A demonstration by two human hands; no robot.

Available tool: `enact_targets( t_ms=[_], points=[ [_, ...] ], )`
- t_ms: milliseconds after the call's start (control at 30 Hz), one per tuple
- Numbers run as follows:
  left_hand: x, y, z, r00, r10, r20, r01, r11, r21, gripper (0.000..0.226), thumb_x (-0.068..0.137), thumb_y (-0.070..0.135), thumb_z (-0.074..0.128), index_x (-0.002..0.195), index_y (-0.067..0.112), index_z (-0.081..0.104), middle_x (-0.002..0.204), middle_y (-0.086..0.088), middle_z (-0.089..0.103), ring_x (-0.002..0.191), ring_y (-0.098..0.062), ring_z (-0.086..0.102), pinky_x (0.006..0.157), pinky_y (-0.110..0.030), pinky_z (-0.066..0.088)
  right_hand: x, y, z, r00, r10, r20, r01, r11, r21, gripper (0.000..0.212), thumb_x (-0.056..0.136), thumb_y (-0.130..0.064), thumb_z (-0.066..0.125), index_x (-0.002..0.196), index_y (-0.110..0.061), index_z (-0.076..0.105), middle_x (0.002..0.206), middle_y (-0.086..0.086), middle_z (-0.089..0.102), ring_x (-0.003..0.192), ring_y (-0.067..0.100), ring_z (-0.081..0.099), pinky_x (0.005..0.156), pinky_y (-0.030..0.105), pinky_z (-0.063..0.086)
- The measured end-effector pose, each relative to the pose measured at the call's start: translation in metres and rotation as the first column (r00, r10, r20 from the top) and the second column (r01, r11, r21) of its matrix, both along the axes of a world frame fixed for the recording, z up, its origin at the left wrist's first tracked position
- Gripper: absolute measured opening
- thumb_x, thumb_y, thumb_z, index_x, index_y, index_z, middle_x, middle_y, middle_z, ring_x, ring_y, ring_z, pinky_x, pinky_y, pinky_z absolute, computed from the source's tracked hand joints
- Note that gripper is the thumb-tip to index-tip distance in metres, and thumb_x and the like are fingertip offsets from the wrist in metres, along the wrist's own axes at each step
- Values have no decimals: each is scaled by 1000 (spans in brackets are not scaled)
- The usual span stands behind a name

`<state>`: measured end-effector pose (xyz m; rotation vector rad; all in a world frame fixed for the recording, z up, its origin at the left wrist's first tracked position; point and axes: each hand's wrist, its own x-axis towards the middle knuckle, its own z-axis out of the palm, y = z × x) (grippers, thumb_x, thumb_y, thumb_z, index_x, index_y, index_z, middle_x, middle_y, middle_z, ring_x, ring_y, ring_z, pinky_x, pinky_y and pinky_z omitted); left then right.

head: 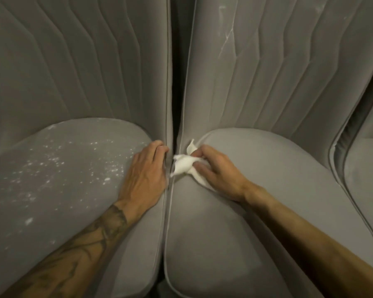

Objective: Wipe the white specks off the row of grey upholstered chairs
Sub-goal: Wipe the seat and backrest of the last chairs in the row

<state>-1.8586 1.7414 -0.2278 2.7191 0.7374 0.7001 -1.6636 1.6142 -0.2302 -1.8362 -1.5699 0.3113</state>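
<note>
Sitting scattered on left seat, 9 o'clock: white specks. Right hand is pinching a crumpled white tissue dead centre. Left hand is curling its fingers over left seat's edge, 9 o'clock of tissue. White streaks are showing on right backrest, 1 o'clock.

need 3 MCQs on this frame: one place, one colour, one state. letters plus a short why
1. Which seat carries the white specks?
A) left seat
B) middle seat
C) far-right seat

2. Colour of the cloth?
A) blue
B) white
C) yellow

3. Grip of the right hand?
A) open, flat
B) curled, empty
C) closed round the cloth

Key:
1 A: the specks scatter across that cushion.
2 B: the wad is plainly white against the grey.
3 C: thumb and fingers pinch the cloth at the seat's edge.
</note>
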Motion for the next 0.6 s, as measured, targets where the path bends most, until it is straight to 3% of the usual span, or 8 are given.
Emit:
enact_targets(
  t_ms=[100, 167, 267, 400, 533, 600],
  points=[
    [1, -1, 1, 1000, 21, 16, -21, 1000, -9, 37, 92, -3, 60, 128, 1, 59, 134, -18, 56, 113, -38, 58, 98, -51, 48, 24, 10, 10, 963, -266, -43, 267, 963, 25, 7, 99, -27, 55, 106, -27, 53, 105, -8, 62, 94, 14, 58, 82, 34, 46],
    [1, 0, 0, 1000, 6, 23, -6, 1000, -13, 38, 92, -3, 58, 129, 3, 59, 134, -16, 55, 115, -36, 58, 98, -50, 48, 16, 17, 11, 957, -290, 28, 290, 957, 3, 9, 99, -29, 54, 107, -27, 53, 108, -5, 63, 96, 19, 59, 79, 33, 45],
    [-1, 2, 0, 998, -24, 59, 28, 997, -73, 39, 88, -2, 62, 127, 4, 60, 131, -16, 57, 113, -36, 59, 96, -50, 48, -29, 7, 1, 986, -121, 118, 118, 993, 31, 13, 98, -37, 52, 109, -30, 50, 106, -7, 61, 91, 19, 59, 76, 31, 45],
    [-5, 3, 2, 998, -64, 8, 64, 994, -88, 52, 81, 2, 79, 129, 0, 59, 133, -19, 56, 118, -37, 58, 98, -53, 51, -45, -19, 4, 994, 106, 27, -107, 994, 8, 12, 102, -38, 52, 111, -30, 53, 101, -15, 58, 87, 6, 56, 75, 18, 43],
    [-2, 2, 3, 999, -7, 39, 10, 996, -84, 35, 94, -5, 56, 127, 3, 60, 131, -16, 56, 113, -35, 58, 99, -51, 49, -9, 0, 16, 958, -282, -45, 283, 958, 37, 9, 101, -27, 55, 107, -21, 55, 100, -4, 62, 89, 17, 57, 76, 33, 43],
    [-2, 1, 3, 999, -10, 39, 14, 995, -98, 35, 95, -4, 54, 128, 3, 59, 132, -15, 55, 113, -35, 58, 100, -51, 48, -21, 4, 11, 941, -335, 48, 335, 942, 21, 11, 99, -33, 54, 108, -28, 52, 100, -7, 62, 89, 18, 58, 72, 31, 39]
  ],
)
